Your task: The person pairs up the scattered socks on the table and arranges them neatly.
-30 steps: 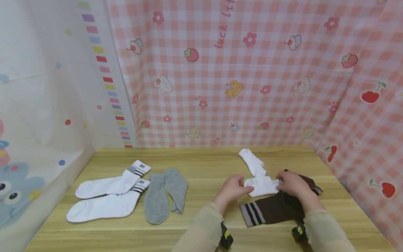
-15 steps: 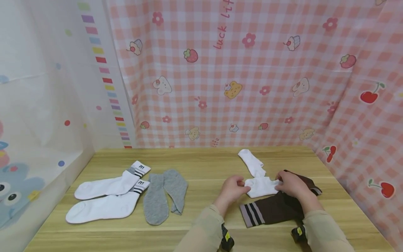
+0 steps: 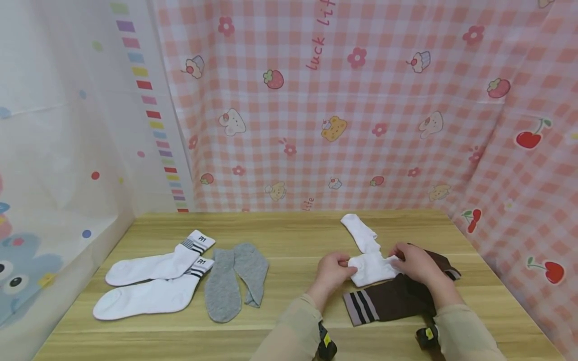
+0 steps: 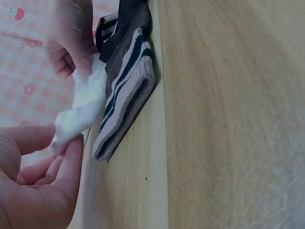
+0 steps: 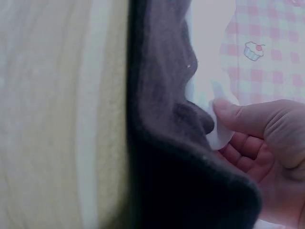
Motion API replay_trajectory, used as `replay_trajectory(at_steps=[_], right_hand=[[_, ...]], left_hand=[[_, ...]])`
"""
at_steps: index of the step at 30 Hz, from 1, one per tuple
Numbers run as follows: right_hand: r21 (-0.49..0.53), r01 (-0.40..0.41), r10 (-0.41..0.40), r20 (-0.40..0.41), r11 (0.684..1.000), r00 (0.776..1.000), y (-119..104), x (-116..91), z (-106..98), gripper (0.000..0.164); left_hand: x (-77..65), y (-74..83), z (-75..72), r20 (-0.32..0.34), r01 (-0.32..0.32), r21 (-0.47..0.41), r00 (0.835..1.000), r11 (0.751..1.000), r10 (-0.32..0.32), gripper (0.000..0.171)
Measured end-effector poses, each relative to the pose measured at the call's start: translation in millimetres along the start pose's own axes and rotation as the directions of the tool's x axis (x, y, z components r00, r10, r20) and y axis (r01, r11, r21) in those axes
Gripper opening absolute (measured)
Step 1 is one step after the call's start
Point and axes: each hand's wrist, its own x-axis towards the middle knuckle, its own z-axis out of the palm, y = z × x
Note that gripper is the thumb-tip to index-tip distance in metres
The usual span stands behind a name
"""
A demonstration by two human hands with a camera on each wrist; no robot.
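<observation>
A small white sock (image 3: pixel 372 269) is stretched sideways between both hands. My left hand (image 3: pixel 333 273) pinches its left end between thumb and fingers, as the left wrist view shows with the white sock (image 4: pixel 81 114). At the other end, my right hand (image 3: pixel 414 261) pinches the fabric; the right wrist view has the thumb on the white sock (image 5: pixel 217 95). Just behind it lies a second white sock (image 3: pixel 360 233), touching or nearly touching the held one. Dark brown socks (image 3: pixel 393 301) with striped cuffs lie in front and under the right hand, partly hidden by it.
To the left lie two grey socks (image 3: pixel 223 288) and two white striped-cuff socks (image 3: pixel 149 299), all flat on the wooden table (image 3: pixel 280 235). A pink checked cloth (image 3: pixel 289 100) hangs behind, and a patterned white cloth (image 3: pixel 67 150) stands at the left.
The right end of the held white sock has shifted slightly left with the right hand, and its front edge sits a little nearer. The other socks have stayed put.
</observation>
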Motion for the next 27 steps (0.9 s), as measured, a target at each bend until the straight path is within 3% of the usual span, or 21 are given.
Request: replay_trajectory(at_steps=[10,17,27], right_hand=[[0.144,-0.010,0.016,-0.042,0.990,0.999,-2.1,-3.3,-2.8,0.016],[0.193,-0.037,0.054,-0.084,0.981,0.995,-5.5,-5.0,-2.6,0.023],[0.306,-0.043,0.095,-0.156,0.951,0.983,-12.1,-4.3,1.6,0.024]], left_hand=[[2.4,-6.5,-1.9,-0.085,0.047,-0.126,0.995,0.991,-0.058,0.016],[4.0,-6.3,-6.1,-0.131,0.068,-0.252,0.986,0.965,-0.104,0.012],[0.3,-5.3,-15.4,-0.158,0.016,-0.358,0.984,0.933,-0.077,0.013]])
